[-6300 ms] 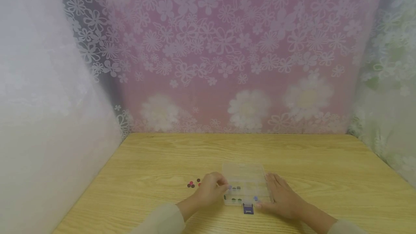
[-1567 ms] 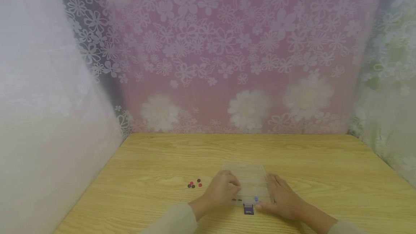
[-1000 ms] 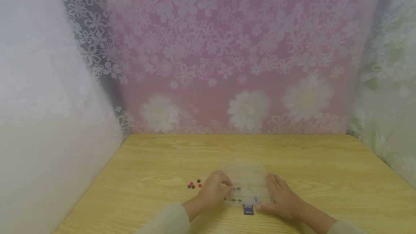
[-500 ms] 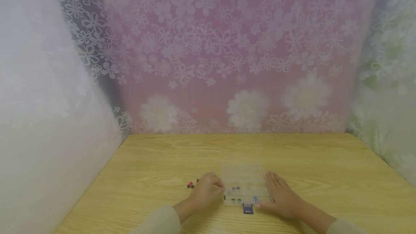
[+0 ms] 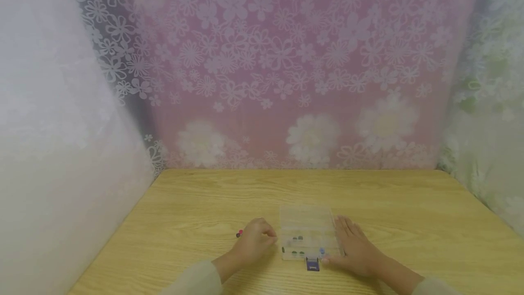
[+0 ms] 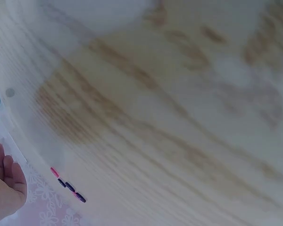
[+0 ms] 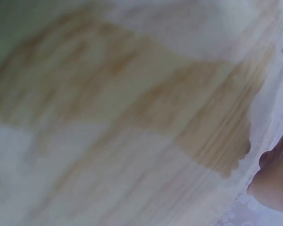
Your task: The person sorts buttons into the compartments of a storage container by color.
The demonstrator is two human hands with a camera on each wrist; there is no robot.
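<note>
A clear plastic compartment box (image 5: 286, 257) stands on the wooden table with its lid raised at the back. Several dark green discs (image 5: 298, 253) and a blue disc (image 5: 322, 250) show inside it; a purple latch (image 5: 313, 264) hangs at the front. My left hand (image 5: 254, 241) is just left of the box, fingers loosely bent, with nothing visible in them. Partly hidden behind it are pink and dark discs (image 6: 70, 186), lying in a small group in the left wrist view. My right hand (image 5: 360, 250) rests along the box's right side, fingers straight, thumb at the front corner.
The wooden table (image 5: 196, 199) stretches out behind and to both sides of the box. A pink floral curtain (image 5: 294, 58) hangs along its far edge. White sheeting (image 5: 61, 126) closes off the left, and patterned cloth (image 5: 491, 126) the right.
My left hand has drawn back leftward from over the box to the table beside it, covering part of the loose discs. The right hand and the box have stayed in place.
</note>
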